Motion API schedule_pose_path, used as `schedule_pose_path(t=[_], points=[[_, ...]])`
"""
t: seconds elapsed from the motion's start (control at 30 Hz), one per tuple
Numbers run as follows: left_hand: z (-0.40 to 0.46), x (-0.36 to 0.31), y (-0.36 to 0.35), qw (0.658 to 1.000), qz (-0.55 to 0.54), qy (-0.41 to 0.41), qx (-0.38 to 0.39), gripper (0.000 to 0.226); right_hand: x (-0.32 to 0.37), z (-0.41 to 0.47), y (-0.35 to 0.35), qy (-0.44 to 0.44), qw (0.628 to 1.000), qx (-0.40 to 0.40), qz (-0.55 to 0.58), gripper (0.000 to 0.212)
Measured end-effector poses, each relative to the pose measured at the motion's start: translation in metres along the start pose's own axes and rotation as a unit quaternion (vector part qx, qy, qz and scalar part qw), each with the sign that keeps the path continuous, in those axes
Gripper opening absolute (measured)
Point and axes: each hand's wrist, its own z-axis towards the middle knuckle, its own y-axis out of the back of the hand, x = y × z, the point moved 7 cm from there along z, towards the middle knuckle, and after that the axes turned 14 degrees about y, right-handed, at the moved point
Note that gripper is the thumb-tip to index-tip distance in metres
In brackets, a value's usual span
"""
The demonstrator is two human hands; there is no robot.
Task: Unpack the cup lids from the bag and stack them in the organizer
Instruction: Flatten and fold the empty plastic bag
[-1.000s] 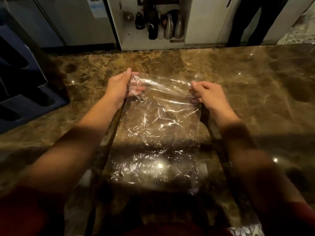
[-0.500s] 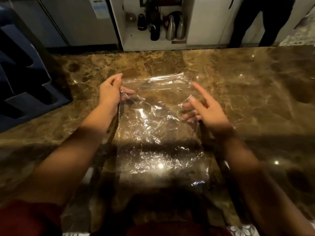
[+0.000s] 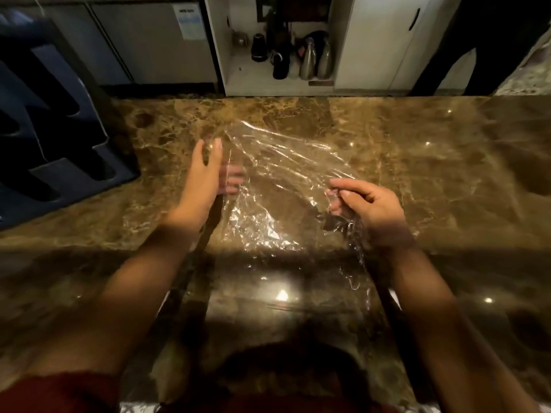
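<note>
Two hands work a clear bag on a brown desk.

The brown desk [image 3: 417, 150] fills most of the frame. A dark blue organizer [image 3: 59, 138] sits at the upper left. The clear bag [image 3: 277, 186] lies crinkled in the middle. The right hand [image 3: 369, 204] pinches the bag's edge, its fingers [image 3: 340, 186] curled tight on the plastic. The left hand [image 3: 205, 171] is flat and spread on the bag's left side, grasping nothing.

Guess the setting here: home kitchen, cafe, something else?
Likely a cafe or office pantry counter, not certain. Polished brown marble countertop, a dark blue compartmented organizer at the left, and metal thermos flasks in an open white cabinet behind.
</note>
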Motion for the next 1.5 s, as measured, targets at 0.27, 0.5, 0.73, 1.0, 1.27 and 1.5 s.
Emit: schedule_pose_path(t=[0.27, 0.5, 0.73, 1.0, 1.27, 1.5], points=[[-0.067, 0.021, -0.002, 0.990, 0.034, -0.116, 0.071, 0.065, -0.001, -0.009, -0.020, -0.058, 0.986, 0.039, 0.152, 0.032], [-0.059, 0.004, 0.007, 0.987, 0.022, -0.110, 0.116, 0.055, 0.009, -0.010, -0.015, -0.047, 0.996, 0.068, 0.046, 0.036], [-0.062, -0.008, 0.015, 0.974, 0.118, -0.181, 0.060, 0.035, 0.020, 0.001, -0.001, 0.020, 0.997, -0.038, -0.069, 0.028], [-0.079, -0.017, 0.020, 0.954, 0.249, -0.153, 0.064, 0.060, 0.037, -0.005, -0.007, 0.010, 0.998, 0.038, -0.049, 0.066], [-0.109, -0.054, 0.012, 0.871, 0.417, -0.254, -0.065, 0.039, 0.045, 0.005, -0.011, 0.032, 0.977, 0.108, -0.182, 0.053], [-0.107, -0.063, 0.016, 0.907, 0.315, -0.278, 0.021, 0.066, 0.048, 0.002, -0.019, -0.023, 0.995, 0.082, 0.060, 0.029]])
